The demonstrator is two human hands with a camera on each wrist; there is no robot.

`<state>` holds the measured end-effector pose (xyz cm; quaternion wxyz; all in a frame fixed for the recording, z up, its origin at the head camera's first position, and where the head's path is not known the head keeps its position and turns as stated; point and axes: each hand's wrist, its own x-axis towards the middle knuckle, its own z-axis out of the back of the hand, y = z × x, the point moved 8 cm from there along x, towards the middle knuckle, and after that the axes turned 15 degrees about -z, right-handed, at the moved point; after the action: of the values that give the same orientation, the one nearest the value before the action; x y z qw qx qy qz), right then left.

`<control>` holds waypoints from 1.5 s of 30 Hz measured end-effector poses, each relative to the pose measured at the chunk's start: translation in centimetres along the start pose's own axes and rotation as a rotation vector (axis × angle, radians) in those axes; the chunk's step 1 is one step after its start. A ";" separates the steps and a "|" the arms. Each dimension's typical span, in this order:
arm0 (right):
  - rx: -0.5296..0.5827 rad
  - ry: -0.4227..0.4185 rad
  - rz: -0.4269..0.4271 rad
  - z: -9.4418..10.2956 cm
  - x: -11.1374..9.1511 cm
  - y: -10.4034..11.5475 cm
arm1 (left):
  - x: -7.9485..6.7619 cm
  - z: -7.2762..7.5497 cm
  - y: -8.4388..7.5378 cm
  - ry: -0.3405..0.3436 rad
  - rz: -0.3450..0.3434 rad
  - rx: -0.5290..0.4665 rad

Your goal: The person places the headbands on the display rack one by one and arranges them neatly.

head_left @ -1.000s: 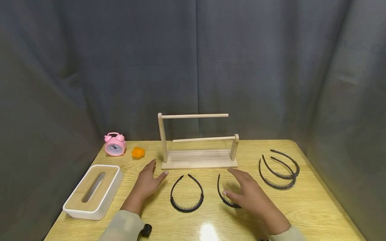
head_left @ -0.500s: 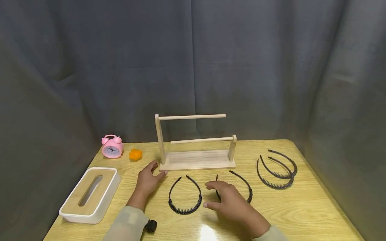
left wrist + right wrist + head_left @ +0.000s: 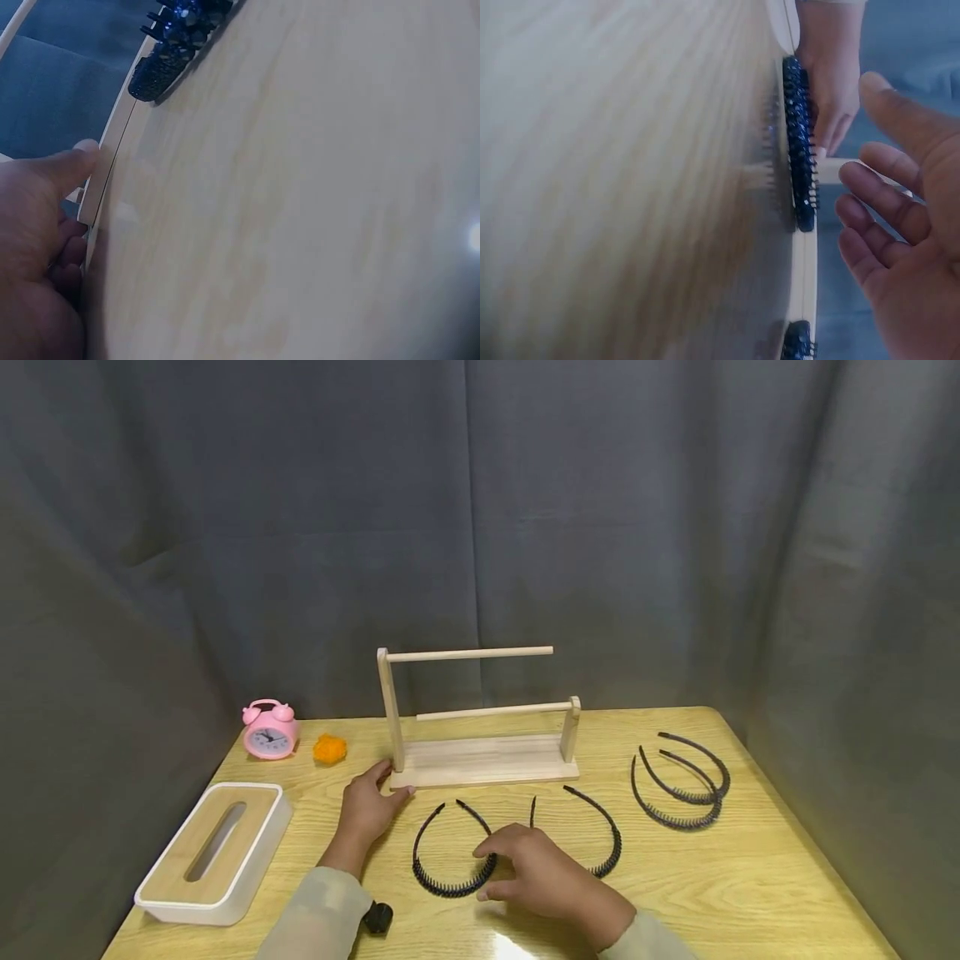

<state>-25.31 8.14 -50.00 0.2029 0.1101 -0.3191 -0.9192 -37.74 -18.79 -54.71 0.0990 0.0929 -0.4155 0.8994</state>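
My left hand (image 3: pixel 367 810) holds the left front corner of a wooden two-bar rack (image 3: pixel 483 766); in the left wrist view its thumb lies on the base edge and its other fingers are curled beside it. With fingers spread and slightly bent, my right hand (image 3: pixel 536 870) hovers at the right side of a black toothed headband (image 3: pixel 447 890) lying in front of the rack. In the right wrist view, that headband (image 3: pixel 799 142) stands apart from the fingers, with nothing in the hand. A second headband (image 3: pixel 612 837) lies just beyond the right hand, partly hidden by it.
Further headbands (image 3: pixel 678 823) lie overlapping on the table (image 3: pixel 750 877) at the right. To the left are a white tissue box (image 3: pixel 168 877) with a wooden lid, a pink alarm clock (image 3: pixel 270 739) and an orange fluffy ball (image 3: pixel 330 749). A grey curtain (image 3: pixel 600 543) hangs behind.
My right hand has moved left, from over the second headband to the right side of the nearer middle one. The left hand has closed in on the rack's corner. The view has shifted slightly.
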 end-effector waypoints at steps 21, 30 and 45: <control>-0.227 0.084 0.128 -2.7 2.1 1.7 | -0.5 0.2 0.0 -0.070 -0.020 0.077; -0.297 0.110 0.140 -2.8 1.9 2.3 | -0.3 0.5 -0.7 -0.087 -0.047 0.096; -0.178 0.014 0.197 0.1 0.6 3.6 | -0.3 0.4 -0.2 -0.097 -0.051 0.106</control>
<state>-24.77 5.38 -47.74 0.3035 0.0659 -0.2441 -0.9187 -37.41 -18.96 -54.34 0.0966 0.1522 -0.3689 0.9118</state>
